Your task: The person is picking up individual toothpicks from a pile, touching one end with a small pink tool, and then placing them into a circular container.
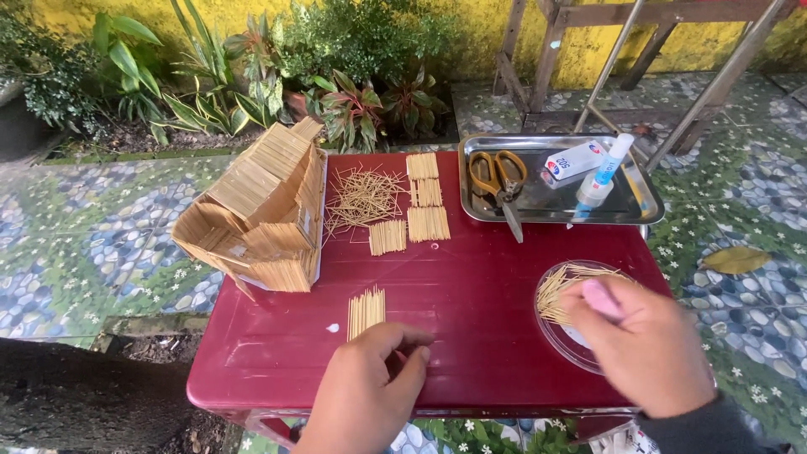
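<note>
Resting on the red table (471,294), the left hand (370,391) curls its fingers together, fingertips just below a small panel of sticks (366,311); whether they pinch anything, I cannot tell. The right hand (643,345) hovers over a clear dish (555,332) of loose sticks, fingers closed around a pink object (602,297). A stick house (261,210) stands at the table's left; a tray (639,206) holds scissors (500,181).
</note>
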